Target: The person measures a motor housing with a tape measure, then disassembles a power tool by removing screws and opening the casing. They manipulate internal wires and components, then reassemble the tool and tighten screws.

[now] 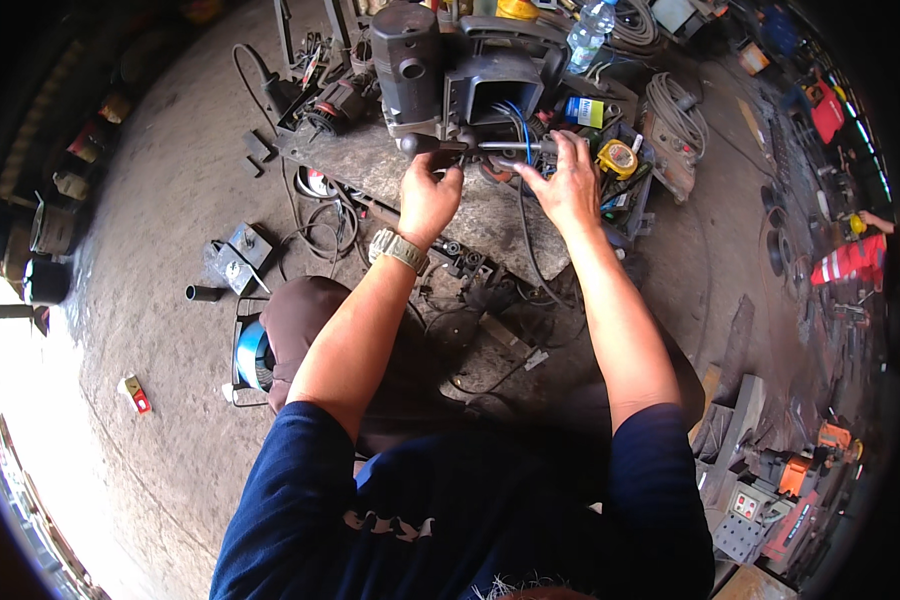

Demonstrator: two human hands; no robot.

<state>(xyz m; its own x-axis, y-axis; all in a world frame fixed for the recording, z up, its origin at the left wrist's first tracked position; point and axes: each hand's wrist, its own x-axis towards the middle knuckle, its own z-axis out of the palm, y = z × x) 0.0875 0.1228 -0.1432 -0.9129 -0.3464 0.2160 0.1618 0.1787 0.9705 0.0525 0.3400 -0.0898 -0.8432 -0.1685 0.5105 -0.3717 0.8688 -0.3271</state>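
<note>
A dark grey drill machine stands on a worn metal plate before me. From its hub, a lever handle reaches right, and a dark ball knob sticks out left. My left hand, a watch on its wrist, is closed with its fingertips just under the hub; what they pinch is hidden. My right hand lies at the lever's right end, fingertips against it, thumb stretched out apart. Blue wires hang from the machine's open housing between the hands.
A yellow tape measure lies among tools right of my right hand. Behind it are coiled cable and a water bottle. An angle grinder rests at left. Cables loop over the floor. Another person's red sleeve shows far right.
</note>
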